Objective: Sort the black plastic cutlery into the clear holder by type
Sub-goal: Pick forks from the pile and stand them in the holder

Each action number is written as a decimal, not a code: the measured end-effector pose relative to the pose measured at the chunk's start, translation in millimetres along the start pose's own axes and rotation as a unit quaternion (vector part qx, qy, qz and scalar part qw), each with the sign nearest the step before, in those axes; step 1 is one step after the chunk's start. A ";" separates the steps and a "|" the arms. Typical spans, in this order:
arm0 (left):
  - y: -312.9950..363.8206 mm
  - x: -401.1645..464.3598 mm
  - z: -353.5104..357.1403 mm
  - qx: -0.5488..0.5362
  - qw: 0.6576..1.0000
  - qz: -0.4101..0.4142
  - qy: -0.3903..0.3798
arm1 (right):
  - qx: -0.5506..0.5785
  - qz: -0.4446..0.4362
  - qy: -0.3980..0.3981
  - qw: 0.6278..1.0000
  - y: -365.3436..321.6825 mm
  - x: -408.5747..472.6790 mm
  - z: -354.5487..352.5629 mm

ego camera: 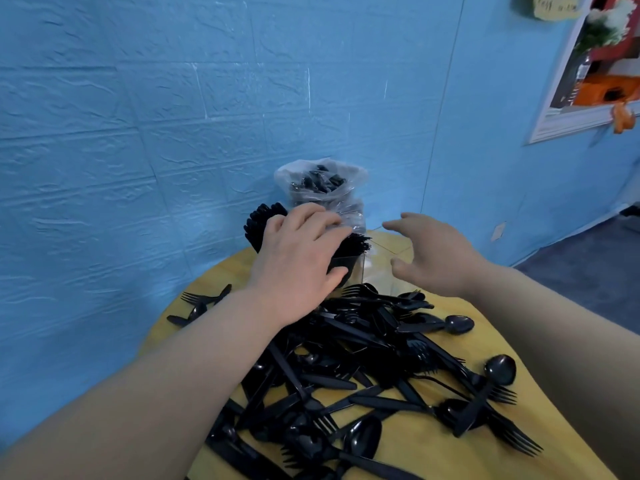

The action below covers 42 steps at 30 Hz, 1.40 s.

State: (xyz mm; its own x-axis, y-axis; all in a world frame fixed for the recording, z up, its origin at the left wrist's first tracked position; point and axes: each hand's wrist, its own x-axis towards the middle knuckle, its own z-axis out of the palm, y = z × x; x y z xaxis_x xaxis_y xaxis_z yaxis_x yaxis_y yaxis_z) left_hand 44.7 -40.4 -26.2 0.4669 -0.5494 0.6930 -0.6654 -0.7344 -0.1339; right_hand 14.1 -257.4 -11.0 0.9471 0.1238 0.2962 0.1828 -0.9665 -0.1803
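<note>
At centre frame the left hand (298, 261) lies spread over the clear holder (356, 271), fingers nearly straight across the tops of the upright pieces already standing in it, thumb down against the front wall; it steadies or presses rather than clasping anything. Just right of it the right hand (433, 258) hovers with fingers loosely parted and slightly bent, empty and apart from the holder.

The black plastic cutlery (363, 368) looks light and stiff, with slick, thin handles, so single pieces should lift easily by a pinch at mid-handle. The fork tines probably snag their neighbours, so a piece is best drawn out lengthwise.

That cutlery lies in a tangled heap of forks, spoons and knives across the lower centre and lower right, on the yellow round table (540, 344), with a few strays at mid left. Behind the holder, upper centre, stands a clear plastic bag (322, 181) holding more black pieces, against the blue wall (138, 133).
</note>
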 end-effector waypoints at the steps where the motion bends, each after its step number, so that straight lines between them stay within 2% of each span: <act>1: 3.8 -2.2 0.6 -0.005 1.000 0.008 0.002 | -0.032 0.008 -0.016 0.999 6.1 -1.1 5.0; 4: 10.2 -10.9 2.6 -0.009 1.000 0.012 -0.008 | -0.076 0.028 -0.020 0.997 15.0 1.3 22.4; 12: 11.9 -23.7 0.0 0.014 0.999 -0.007 -0.050 | -0.068 0.029 0.055 0.996 -4.1 11.2 47.3; 16: 20.4 -27.9 -2.8 0.017 0.997 -0.018 -0.070 | -0.008 0.030 0.055 0.998 1.3 1.8 40.2; 19: 30.3 -34.6 -5.9 0.009 0.995 -0.029 -0.095 | 0.019 0.061 0.064 0.996 11.7 -20.9 27.3; 26: 72.4 -70.2 -21.6 -0.052 0.973 -0.094 -0.204 | 0.086 0.105 0.085 0.987 8.3 -118.0 3.9; 30: 101.7 -97.9 -40.2 -0.077 0.959 -0.111 -0.250 | 0.124 0.213 0.141 0.959 10.1 -178.4 14.0; 33: 123.7 -120.1 -56.1 -0.075 0.946 -0.116 -0.293 | 0.081 0.279 0.080 0.954 15.7 -205.6 26.7; 36: 139.3 -135.2 -56.0 -0.059 0.935 -0.114 -0.331 | 0.013 0.254 -0.001 0.967 11.0 -210.6 36.5; 42: 153.6 -124.4 -45.4 -0.061 0.948 -0.107 -0.294 | 0.040 0.237 0.010 0.971 -0.4 -207.3 39.2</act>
State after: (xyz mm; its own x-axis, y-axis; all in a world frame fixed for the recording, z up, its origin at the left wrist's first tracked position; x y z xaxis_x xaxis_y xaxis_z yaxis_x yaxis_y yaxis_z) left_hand -142.0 -66.8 -100.8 0.8185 -0.5468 0.1761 -0.5648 -0.8220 0.0728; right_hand -171.9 -273.9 -109.1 0.9247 -0.3356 0.1798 -0.2516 -0.8931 -0.3728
